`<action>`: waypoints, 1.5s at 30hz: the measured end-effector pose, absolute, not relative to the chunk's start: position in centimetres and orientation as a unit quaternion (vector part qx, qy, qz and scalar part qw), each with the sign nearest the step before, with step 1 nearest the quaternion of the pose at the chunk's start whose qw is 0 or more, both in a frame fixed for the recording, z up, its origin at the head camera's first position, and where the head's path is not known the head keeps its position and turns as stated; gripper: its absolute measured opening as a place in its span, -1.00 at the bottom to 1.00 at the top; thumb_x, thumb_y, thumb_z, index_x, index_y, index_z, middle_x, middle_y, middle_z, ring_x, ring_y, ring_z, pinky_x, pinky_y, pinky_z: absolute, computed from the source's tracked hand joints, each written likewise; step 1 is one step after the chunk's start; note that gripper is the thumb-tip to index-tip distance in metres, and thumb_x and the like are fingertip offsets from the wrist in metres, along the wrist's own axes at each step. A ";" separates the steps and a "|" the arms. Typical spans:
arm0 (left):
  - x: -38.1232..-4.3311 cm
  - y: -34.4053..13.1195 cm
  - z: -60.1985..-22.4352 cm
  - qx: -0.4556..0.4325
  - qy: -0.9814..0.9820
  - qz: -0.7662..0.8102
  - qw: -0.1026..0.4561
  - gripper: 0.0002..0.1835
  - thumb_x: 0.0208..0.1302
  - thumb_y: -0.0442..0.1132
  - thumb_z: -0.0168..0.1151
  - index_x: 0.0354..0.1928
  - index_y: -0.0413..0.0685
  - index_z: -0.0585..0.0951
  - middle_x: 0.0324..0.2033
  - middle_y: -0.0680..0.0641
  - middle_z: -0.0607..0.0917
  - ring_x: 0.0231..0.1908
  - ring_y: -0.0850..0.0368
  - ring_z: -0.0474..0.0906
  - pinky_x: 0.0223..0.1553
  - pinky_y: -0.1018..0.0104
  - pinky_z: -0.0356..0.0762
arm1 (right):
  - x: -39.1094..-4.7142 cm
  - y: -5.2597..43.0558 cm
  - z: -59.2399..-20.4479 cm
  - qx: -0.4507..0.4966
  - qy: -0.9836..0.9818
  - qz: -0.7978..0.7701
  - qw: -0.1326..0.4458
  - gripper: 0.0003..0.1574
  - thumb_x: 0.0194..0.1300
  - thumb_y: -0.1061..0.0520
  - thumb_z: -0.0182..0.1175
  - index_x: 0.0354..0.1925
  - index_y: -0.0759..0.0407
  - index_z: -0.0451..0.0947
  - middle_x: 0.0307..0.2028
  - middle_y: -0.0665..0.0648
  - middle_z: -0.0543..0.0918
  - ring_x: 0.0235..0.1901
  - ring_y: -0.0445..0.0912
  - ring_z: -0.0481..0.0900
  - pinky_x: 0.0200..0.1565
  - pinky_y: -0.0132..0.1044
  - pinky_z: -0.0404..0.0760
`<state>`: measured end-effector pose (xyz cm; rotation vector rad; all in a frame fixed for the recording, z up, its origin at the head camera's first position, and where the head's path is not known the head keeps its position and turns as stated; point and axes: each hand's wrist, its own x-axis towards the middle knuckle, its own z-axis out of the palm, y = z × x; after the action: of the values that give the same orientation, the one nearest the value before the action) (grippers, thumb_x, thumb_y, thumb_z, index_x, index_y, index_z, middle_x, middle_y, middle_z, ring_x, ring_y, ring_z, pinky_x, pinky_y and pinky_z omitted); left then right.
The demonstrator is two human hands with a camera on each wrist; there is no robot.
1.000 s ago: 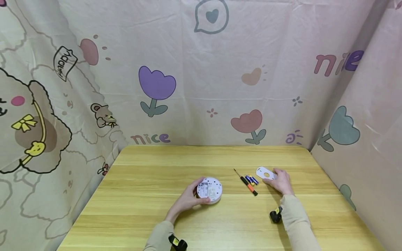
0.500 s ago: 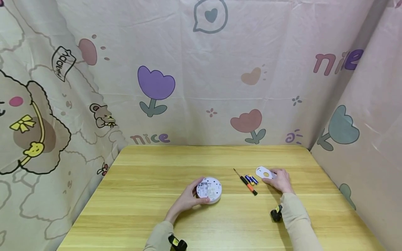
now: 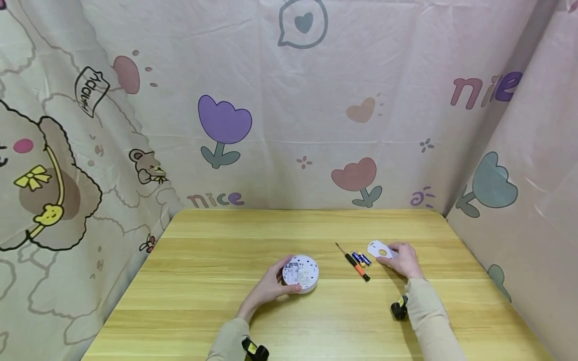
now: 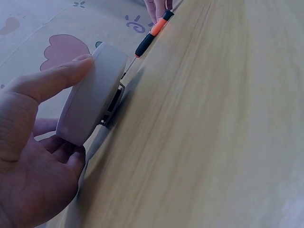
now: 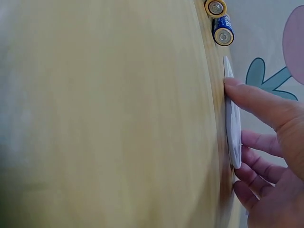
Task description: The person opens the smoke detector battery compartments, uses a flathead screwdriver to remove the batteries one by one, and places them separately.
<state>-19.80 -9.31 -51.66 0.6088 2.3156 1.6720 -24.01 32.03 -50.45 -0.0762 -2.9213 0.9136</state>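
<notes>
A round white smoke detector (image 3: 308, 273), its labelled underside up in the head view, is near the middle of the table. My left hand (image 3: 269, 287) grips its rim, thumb on the near side and fingers round the far side. In the left wrist view, a small dark frame-like part (image 4: 114, 105) juts from the detector's face on the table side. Farther right, my right hand (image 3: 404, 261) holds a thin white mounting plate (image 3: 375, 248) with a round hole by its edges. The right wrist view shows the plate (image 5: 232, 126) edge-on, low over the wood, between thumb and fingers.
Between the hands lie an orange and black screwdriver (image 3: 353, 262) and several blue and yellow batteries (image 3: 361, 258), just left of the plate. The wooden table (image 3: 226, 235) ends at a printed curtain (image 3: 289, 115) behind, with more curtain on both sides.
My right wrist has edged slightly to the right, with the mounting plate still in the fingers. The left hand and the smoke detector stay in place.
</notes>
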 end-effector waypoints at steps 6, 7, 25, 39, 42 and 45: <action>-19.8 -9.3 -51.7 0.207 0.782 0.577 0.113 0.07 0.10 -0.20 0.52 0.54 -0.33 0.09 0.51 -0.43 0.15 0.51 -0.39 0.09 0.54 -0.18 0.06 | -24.2 32.0 -50.5 -0.007 -0.959 0.279 0.052 -0.22 0.09 -0.04 0.48 0.08 0.51 0.55 0.01 0.53 0.62 -0.05 0.25 0.55 -0.01 0.10 0.55; -19.8 -9.3 -51.7 0.207 0.782 0.577 0.113 0.07 0.10 -0.20 0.52 0.54 -0.33 0.09 0.51 -0.43 0.15 0.51 -0.39 0.09 0.54 -0.18 0.07 | -24.1 32.0 -50.4 -0.006 -0.960 0.276 0.052 -0.22 0.09 -0.04 0.48 0.09 0.51 0.55 0.01 0.53 0.62 -0.05 0.26 0.56 -0.01 0.11 0.56; -19.8 -9.3 -52.0 0.212 0.787 0.569 0.107 0.06 0.10 -0.18 0.53 0.53 -0.31 0.11 0.51 -0.42 0.17 0.51 -0.37 0.10 0.54 -0.18 0.06 | -24.1 32.1 -50.8 -0.010 -0.966 0.252 0.058 -0.14 0.08 -0.10 0.47 0.12 0.52 0.54 0.05 0.56 0.59 -0.04 0.30 0.58 -0.02 0.17 0.60; -19.9 -9.3 -51.9 0.201 0.786 0.573 0.112 0.05 0.10 -0.19 0.53 0.54 -0.28 0.12 0.52 -0.38 0.16 0.52 -0.35 0.09 0.55 -0.17 0.05 | -23.8 32.0 -51.0 -0.009 -0.964 0.252 0.088 -0.17 0.11 -0.12 0.45 0.10 0.50 0.56 0.04 0.55 0.61 -0.05 0.30 0.60 -0.06 0.15 0.63; -19.9 -9.3 -52.0 0.199 0.788 0.571 0.113 0.05 0.10 -0.18 0.53 0.54 -0.27 0.12 0.52 -0.37 0.17 0.53 -0.34 0.09 0.56 -0.16 0.05 | -23.7 32.0 -50.9 -0.007 -0.964 0.252 0.090 -0.16 0.12 -0.13 0.44 0.11 0.51 0.55 0.07 0.57 0.60 0.02 0.36 0.58 0.03 0.23 0.61; -19.9 -9.2 -52.0 0.199 0.789 0.570 0.112 0.06 0.09 -0.17 0.53 0.54 -0.26 0.13 0.52 -0.37 0.17 0.52 -0.34 0.09 0.56 -0.17 0.06 | -23.6 31.9 -50.8 -0.010 -0.963 0.256 0.086 -0.12 0.13 -0.15 0.44 0.15 0.51 0.53 0.10 0.58 0.57 0.07 0.40 0.55 0.09 0.28 0.58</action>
<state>-19.92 -9.25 -51.97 0.5833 2.3181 1.6733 -23.65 31.93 -50.84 -0.0305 -2.8693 0.7626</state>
